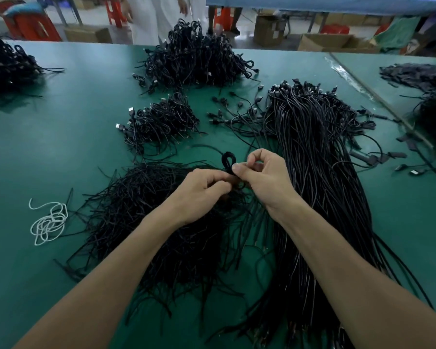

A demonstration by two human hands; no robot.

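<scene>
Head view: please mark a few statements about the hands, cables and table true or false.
1. The left hand and right hand both hold the looped black cable. True.
2. The table is red. False: it is green.
3. The white cord lies to the left of the left hand. True.
4. The long cable bundle lies to the left of both hands. False: it lies to the right, partly under the right forearm.
</scene>
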